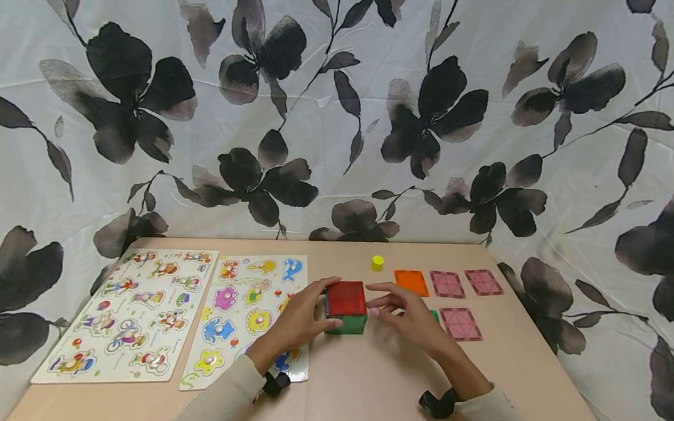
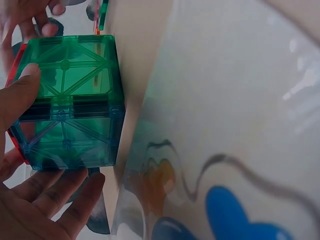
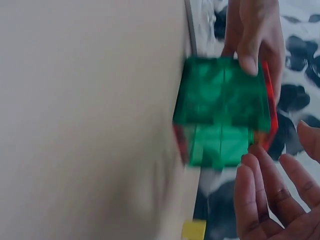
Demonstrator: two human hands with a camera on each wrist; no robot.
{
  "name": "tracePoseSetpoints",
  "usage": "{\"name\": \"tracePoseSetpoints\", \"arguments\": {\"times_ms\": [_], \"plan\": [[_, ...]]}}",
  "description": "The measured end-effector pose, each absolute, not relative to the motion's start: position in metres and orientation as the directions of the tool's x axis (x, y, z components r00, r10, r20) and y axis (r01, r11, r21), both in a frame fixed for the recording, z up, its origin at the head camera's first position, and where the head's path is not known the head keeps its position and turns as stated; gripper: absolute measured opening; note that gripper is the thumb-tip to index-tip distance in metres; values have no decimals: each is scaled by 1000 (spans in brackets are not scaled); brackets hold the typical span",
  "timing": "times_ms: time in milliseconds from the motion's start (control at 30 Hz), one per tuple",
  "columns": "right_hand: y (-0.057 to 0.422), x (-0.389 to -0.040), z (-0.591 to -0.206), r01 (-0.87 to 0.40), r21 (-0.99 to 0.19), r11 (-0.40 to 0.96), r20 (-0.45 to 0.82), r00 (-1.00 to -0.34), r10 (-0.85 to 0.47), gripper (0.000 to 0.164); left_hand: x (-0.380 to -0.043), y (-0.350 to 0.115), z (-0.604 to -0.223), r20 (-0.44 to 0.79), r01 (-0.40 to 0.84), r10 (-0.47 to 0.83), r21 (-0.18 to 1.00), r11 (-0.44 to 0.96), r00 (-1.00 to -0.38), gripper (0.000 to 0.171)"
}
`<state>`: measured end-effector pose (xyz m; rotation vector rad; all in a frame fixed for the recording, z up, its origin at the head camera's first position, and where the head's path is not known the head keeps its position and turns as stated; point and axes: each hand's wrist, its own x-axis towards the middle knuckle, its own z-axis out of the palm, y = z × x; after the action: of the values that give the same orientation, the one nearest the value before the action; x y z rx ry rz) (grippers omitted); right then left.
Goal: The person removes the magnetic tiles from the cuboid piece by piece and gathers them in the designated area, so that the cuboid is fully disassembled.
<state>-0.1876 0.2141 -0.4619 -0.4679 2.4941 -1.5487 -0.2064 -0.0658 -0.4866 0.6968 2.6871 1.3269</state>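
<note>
A cube of see-through magnetic tiles point(image 1: 346, 299) stands on the table, with a red tile on top and a green one in front. In the left wrist view its left side is a blue tile point(image 2: 67, 142). My left hand point(image 1: 303, 314) holds the cube from the left, thumb on the green front and fingers at the blue side. On the right, my right hand point(image 1: 406, 312) is beside the cube with fingers loosely bent and nothing held. The right wrist view looks into the cube's uncovered right side, where fingertips point(image 3: 252, 157) are close to its edge; contact is unclear.
Right of the cube lie an orange tile point(image 1: 411, 283), three pink tiles point(image 1: 461, 324) and a green tile point(image 1: 434, 315) partly hidden by my right hand. Behind is a small yellow piece point(image 1: 377, 263). Two picture puzzle boards point(image 1: 294, 269) lie to the left. A flowered cloth point(image 1: 344, 125) hangs behind the table.
</note>
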Motion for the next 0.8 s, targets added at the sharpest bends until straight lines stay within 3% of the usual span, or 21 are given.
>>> {"name": "tracePoseSetpoints", "arguments": {"times_ms": [500, 800], "plan": [[187, -195, -466, -146, -909, 391, 15, -947, -320, 35, -207, -65, -482, 156, 394, 428, 736, 551, -890, 88], [179, -196, -457, -87, -951, 297, 10, -968, -252, 28, -208, -64, -480, 148, 385, 429, 748, 541, -891, 92]]}}
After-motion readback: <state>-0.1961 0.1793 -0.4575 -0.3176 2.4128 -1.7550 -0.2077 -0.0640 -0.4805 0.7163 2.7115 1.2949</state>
